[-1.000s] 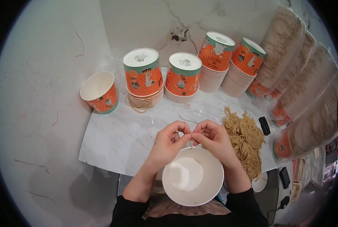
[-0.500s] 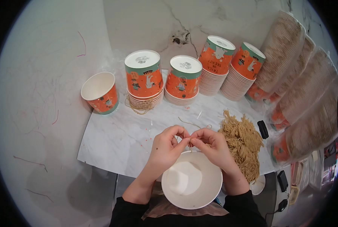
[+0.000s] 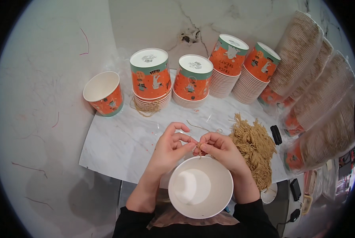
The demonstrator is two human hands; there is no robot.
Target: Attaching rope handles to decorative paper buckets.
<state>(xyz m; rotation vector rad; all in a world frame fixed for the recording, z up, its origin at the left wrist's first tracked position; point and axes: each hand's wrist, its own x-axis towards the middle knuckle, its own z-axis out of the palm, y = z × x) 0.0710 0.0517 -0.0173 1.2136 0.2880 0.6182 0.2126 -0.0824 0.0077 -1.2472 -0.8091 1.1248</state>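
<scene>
My left hand [image 3: 171,144] and my right hand [image 3: 221,150] meet fingertip to fingertip just above the far rim of a white paper cup [image 3: 200,186] that sits close to my body. Between the fingers of both hands is a short piece of tan string [image 3: 199,148], pinched at the cup's rim. The cup's inside is white and holds nothing. A heap of tan string pieces [image 3: 253,144] lies on the marble table [image 3: 122,142] right beside my right hand.
An open orange paper cup [image 3: 103,93] stands at the table's left corner. Several stacks of upturned orange cups [image 3: 193,79] line the back, one with string loops [image 3: 145,107] at its base. Bagged cup sleeves [image 3: 316,95] lean at right, next to a small black object [image 3: 276,135].
Both hands stay pinched on the string at the cup's rim; only the fingers shift slightly. The view has drifted a little.
</scene>
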